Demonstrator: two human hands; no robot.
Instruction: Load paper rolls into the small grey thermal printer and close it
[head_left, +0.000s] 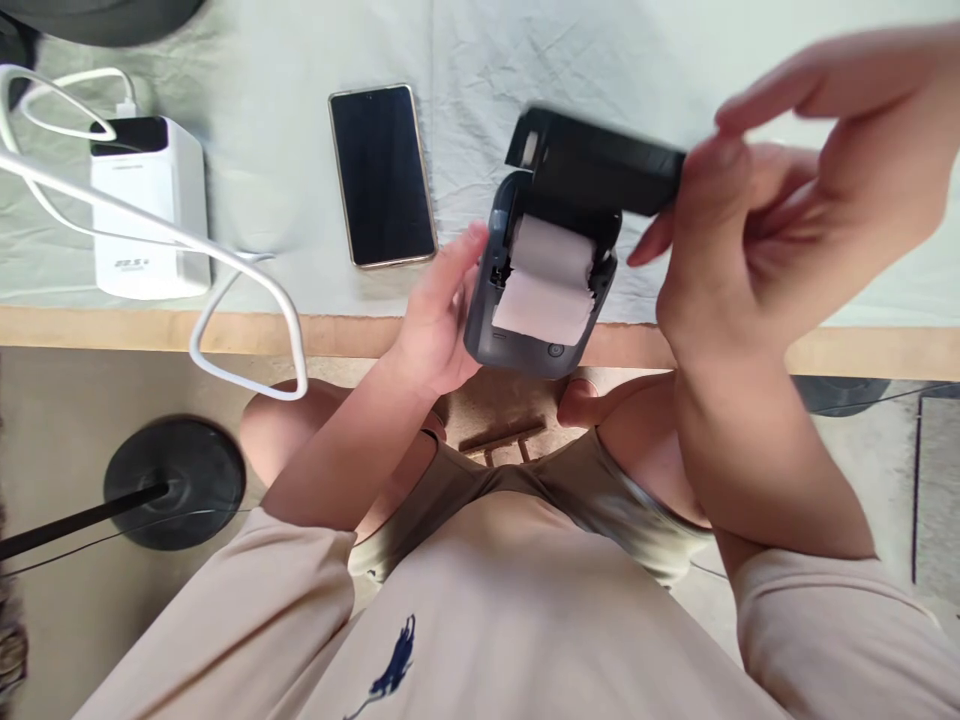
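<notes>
Cradling the printer (544,290) from below and at its side, the left hand (439,320) is wrapped around the grey body, so that the device is kept just above the near edge of the counter (337,335), over the lap. Its lid (596,160) is swung up and back, and the paper roll (547,280) is laid open in the bay, with a strip drawn forward over the front. The lid's right end is met by the right hand (757,230), whose thumb and fingers are loosely curled about it; whether it is truly pinched cannot be told, since the hand is blurred. The lid seems to be steadied this way so that the bay stays open.

On the cloth-covered counter a phone (382,175) is laid face up just left of the printer, apart from it. Further left a white power bank (150,210) is stood, and its cable (247,290) is looped over the counter's edge, near the left forearm. Nothing is seen between the hands and the roll.
</notes>
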